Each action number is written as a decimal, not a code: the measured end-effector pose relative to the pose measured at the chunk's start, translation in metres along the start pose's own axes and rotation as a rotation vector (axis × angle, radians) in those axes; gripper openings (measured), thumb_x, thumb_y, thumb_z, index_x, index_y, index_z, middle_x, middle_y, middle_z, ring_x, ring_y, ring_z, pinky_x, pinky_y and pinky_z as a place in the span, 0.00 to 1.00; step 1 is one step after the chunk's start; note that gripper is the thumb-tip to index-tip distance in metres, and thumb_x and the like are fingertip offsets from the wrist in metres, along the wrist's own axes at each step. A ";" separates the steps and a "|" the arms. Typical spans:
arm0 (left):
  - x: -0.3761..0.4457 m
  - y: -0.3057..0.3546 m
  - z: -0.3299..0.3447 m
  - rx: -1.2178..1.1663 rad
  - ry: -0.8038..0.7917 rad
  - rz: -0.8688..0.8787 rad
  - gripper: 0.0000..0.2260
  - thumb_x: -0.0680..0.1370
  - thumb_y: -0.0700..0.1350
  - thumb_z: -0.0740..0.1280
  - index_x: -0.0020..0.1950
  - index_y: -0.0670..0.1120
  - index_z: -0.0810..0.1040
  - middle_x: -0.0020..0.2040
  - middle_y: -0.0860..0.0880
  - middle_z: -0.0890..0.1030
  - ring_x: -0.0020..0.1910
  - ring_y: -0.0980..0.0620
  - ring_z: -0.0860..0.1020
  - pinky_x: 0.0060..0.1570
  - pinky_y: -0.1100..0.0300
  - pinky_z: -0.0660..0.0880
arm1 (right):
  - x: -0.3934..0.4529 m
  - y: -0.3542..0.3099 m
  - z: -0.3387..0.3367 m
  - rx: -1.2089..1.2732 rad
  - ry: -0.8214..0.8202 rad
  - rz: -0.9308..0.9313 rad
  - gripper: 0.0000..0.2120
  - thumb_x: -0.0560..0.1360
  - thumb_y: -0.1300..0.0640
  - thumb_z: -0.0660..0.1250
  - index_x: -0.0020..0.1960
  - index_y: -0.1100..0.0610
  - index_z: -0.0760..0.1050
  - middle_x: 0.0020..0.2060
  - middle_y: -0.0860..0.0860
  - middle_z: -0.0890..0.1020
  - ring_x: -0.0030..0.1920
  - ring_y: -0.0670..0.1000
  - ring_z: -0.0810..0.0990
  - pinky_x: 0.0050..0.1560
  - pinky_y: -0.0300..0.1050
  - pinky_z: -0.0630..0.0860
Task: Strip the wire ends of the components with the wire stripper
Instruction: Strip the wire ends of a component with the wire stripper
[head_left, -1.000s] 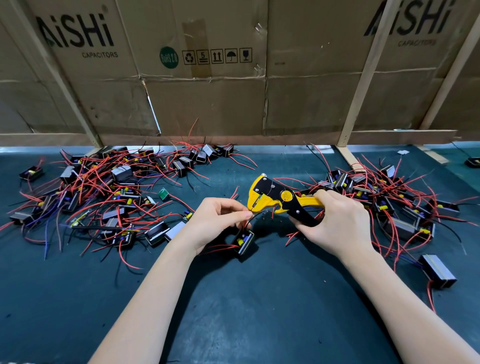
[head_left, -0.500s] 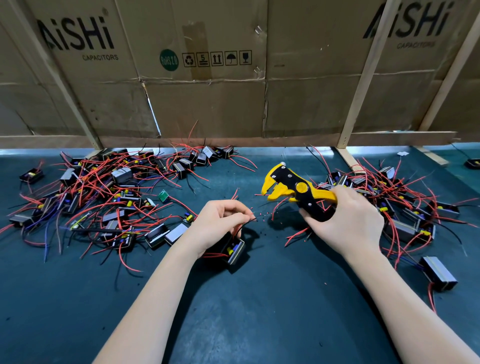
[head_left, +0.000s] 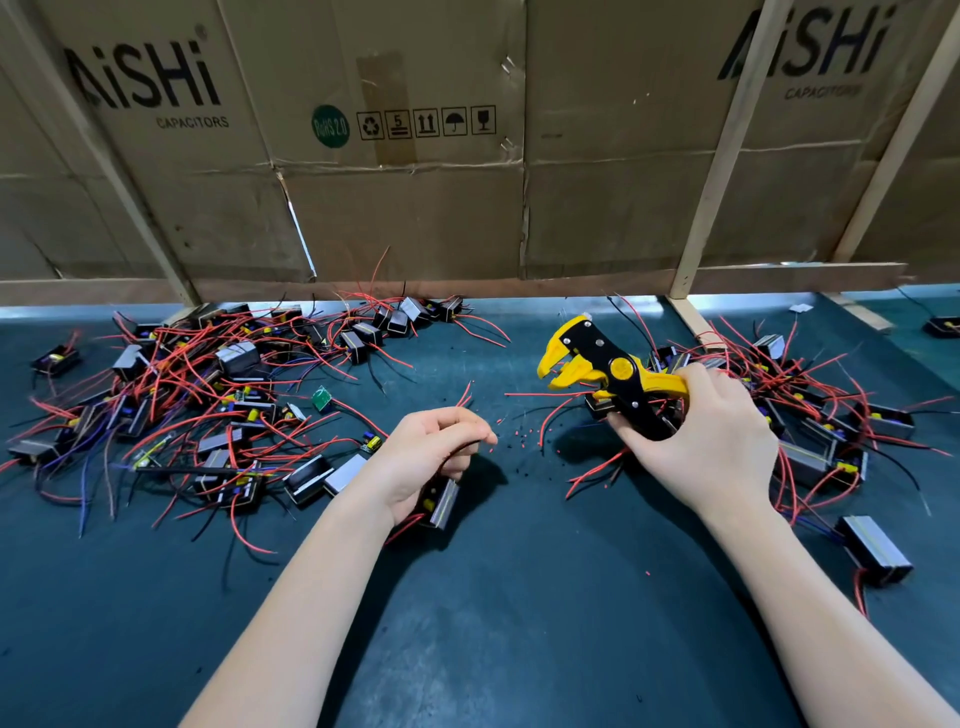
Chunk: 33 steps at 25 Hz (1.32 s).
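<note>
My right hand (head_left: 711, 441) grips the handles of a yellow and black wire stripper (head_left: 602, 369), whose jaws point left and stand apart with nothing in them. My left hand (head_left: 431, 457) pinches the wires of a small black component (head_left: 441, 501) that hangs under the palm, just above the mat. Its red wire ends (head_left: 465, 395) stick up past my fingers. A gap of mat separates the stripper's jaws from those wire ends. Tiny red and black insulation bits (head_left: 522, 439) lie between my hands.
A big heap of black components with red, black and blue wires (head_left: 197, 405) covers the left of the dark green mat (head_left: 519, 597). A second heap (head_left: 831, 415) lies right, behind my right hand. Cardboard sheets on wooden slats (head_left: 415, 208) wall off the back.
The stripper has come off the wire and moved up and to the right, its jaws now apart. My left hand has drawn the component slightly back and down.
</note>
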<state>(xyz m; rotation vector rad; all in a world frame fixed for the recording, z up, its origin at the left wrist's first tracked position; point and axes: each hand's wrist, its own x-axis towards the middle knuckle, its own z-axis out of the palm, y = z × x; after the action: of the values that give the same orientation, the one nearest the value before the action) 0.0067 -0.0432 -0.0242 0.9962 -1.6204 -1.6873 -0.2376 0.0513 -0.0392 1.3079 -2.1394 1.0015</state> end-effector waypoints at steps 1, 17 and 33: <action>0.000 0.001 0.000 0.027 0.011 0.003 0.08 0.78 0.38 0.66 0.39 0.42 0.80 0.26 0.54 0.64 0.24 0.56 0.59 0.26 0.68 0.59 | 0.000 0.000 0.000 0.000 -0.001 -0.003 0.26 0.62 0.36 0.75 0.47 0.55 0.73 0.44 0.52 0.79 0.50 0.59 0.77 0.39 0.48 0.73; -0.001 0.006 -0.004 -0.057 0.047 0.019 0.09 0.79 0.36 0.64 0.39 0.41 0.78 0.28 0.52 0.64 0.21 0.58 0.57 0.21 0.68 0.54 | -0.002 0.003 -0.001 -0.015 -0.081 0.015 0.27 0.62 0.36 0.74 0.48 0.55 0.73 0.45 0.52 0.79 0.51 0.59 0.77 0.40 0.49 0.73; -0.001 0.010 -0.015 -0.048 0.106 0.045 0.11 0.77 0.39 0.67 0.36 0.46 0.83 0.25 0.54 0.62 0.23 0.57 0.60 0.22 0.68 0.57 | 0.000 0.002 -0.001 -0.020 -0.092 -0.014 0.26 0.62 0.37 0.75 0.47 0.55 0.72 0.44 0.52 0.79 0.51 0.58 0.77 0.39 0.46 0.69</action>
<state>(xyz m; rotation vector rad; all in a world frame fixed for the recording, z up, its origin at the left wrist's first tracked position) 0.0184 -0.0516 -0.0141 1.0011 -1.5164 -1.6091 -0.2396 0.0534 -0.0395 1.3828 -2.1989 0.9291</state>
